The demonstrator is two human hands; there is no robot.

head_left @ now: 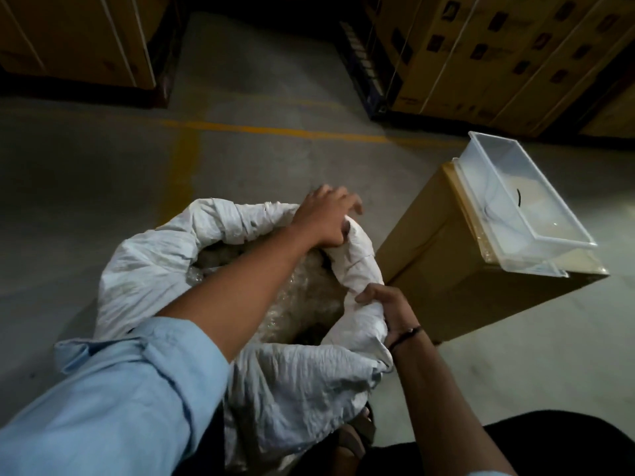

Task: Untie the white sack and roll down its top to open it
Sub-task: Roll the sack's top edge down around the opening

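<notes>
The white sack (144, 269) stands on the floor in front of me with its mouth wide open and its top rolled into a thick rim. Clear crinkled plastic filling (302, 297) shows inside. My left hand (326, 218) reaches across the mouth and grips the far right part of the rolled rim. My right hand (388, 305) pinches the rim on the near right side, a dark band around its wrist. The rim looks thicker at the back than at the near side.
A brown cardboard box (443, 276) stands just right of the sack, with a clear plastic bin (536, 235) on top. Stacked cartons on pallets (498, 56) line the back. Yellow floor lines (275, 130) cross the concrete.
</notes>
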